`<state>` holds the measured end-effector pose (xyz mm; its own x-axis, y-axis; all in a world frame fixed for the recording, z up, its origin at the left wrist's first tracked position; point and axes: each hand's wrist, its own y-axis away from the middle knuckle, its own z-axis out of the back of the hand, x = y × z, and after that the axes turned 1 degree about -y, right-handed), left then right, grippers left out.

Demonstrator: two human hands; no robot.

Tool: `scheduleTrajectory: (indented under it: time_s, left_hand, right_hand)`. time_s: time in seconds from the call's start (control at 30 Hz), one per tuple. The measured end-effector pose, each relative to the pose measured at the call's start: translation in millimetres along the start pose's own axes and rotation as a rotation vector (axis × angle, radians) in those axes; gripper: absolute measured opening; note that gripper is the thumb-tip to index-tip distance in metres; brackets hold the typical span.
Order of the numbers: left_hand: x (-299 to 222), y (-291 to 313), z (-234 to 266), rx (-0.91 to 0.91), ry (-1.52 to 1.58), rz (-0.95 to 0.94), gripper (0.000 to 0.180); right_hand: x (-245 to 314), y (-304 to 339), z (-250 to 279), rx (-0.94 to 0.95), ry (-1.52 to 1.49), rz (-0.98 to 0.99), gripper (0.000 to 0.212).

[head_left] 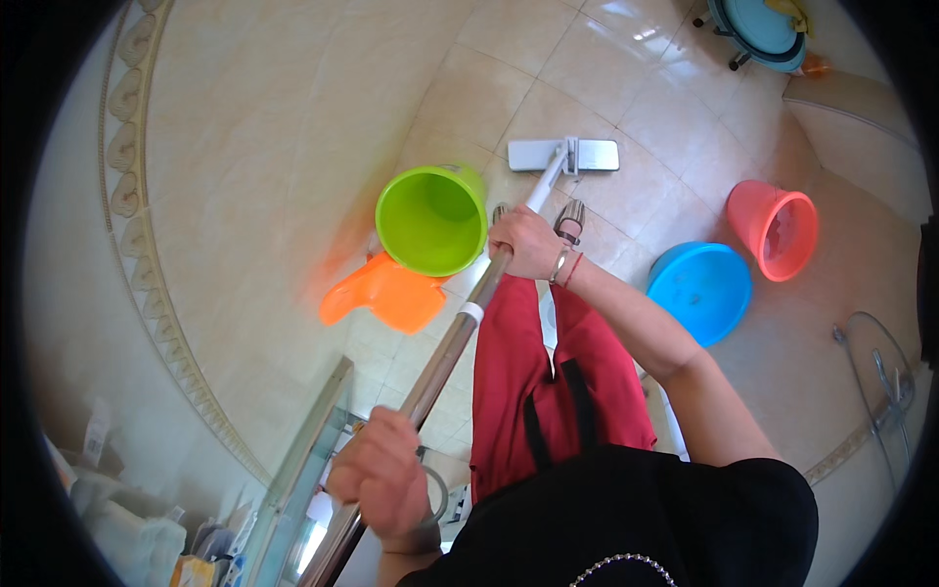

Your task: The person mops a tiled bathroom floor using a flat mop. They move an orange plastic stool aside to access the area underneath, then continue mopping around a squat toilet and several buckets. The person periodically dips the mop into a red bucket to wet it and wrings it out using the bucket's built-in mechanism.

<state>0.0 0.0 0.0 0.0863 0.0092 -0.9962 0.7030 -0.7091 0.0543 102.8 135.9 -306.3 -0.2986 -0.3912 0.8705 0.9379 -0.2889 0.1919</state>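
Observation:
A flat mop with a long metallic pole [440, 365] runs slantwise from the lower left up to its flat grey-white head [597, 155], which lies on the tiled floor ahead of my feet. My left hand [383, 470] is wrapped round the upper part of the pole, close to my body. Farther down, my right hand [528, 243] grips the pole above the white lower section. Just left of my right hand stands a green bucket [430, 220], with an orange plastic piece [391, 295] beside it.
Right of my legs, a blue basin [699, 293] and a pink bucket [773, 230] stand by the wall. A wheeled blue item [763, 29] is at the far right. A glass shelf [303, 460] and a shower hose [871, 391] flank me. Light-coloured tiles [577, 68] cover the floor.

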Motion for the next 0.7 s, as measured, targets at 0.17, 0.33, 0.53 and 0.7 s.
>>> scheduleTrajectory:
  time_s: [0.17,0.33,0.53,0.7]
  left_hand:
    - [11.2,1.3,-1.1,-0.061,-0.090,-0.054,0.028]
    - [59.3,-31.3,-17.1,-0.083,-0.133,-0.203,0.030]
    - [52.1,-32.6,-21.7,-0.045,-0.216,-0.197,0.030]
    - [21.1,-18.8,-21.7,-0.027,-0.167,-0.063,0.030]
  right_hand:
    - [-4.5,-33.5,22.0,-0.216,0.013,0.134,0.003]
    - [-45.1,-118.2,26.7,-0.155,0.081,0.223,0.004]
    - [-38.8,-115.5,23.7,-0.253,-0.028,0.193,0.006]
    - [-30.6,-61.9,4.7,-0.229,-0.136,0.161,0.004]
